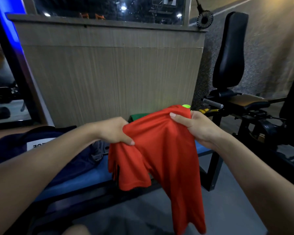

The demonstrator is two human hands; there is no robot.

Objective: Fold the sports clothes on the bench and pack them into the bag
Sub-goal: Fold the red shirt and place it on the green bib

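Note:
A red sports shirt (161, 153) hangs in the air above the blue bench (78, 182). My left hand (115, 131) grips its upper left edge and my right hand (196, 127) grips its upper right edge. The cloth droops down past the bench's front edge. A dark navy bag (15, 146) with a white label lies on the bench to the left. Grey cloth (98, 150) shows beside the bag. Behind the shirt a green garment (136, 117) and a bright yellow-green item (186, 106) peek out, mostly hidden.
A wood-panelled partition (112, 73) stands right behind the bench. A black gym machine (231, 53) with a padded seat and back sits to the right. The bench's black metal leg (212, 168) stands at the right end. Grey floor lies below.

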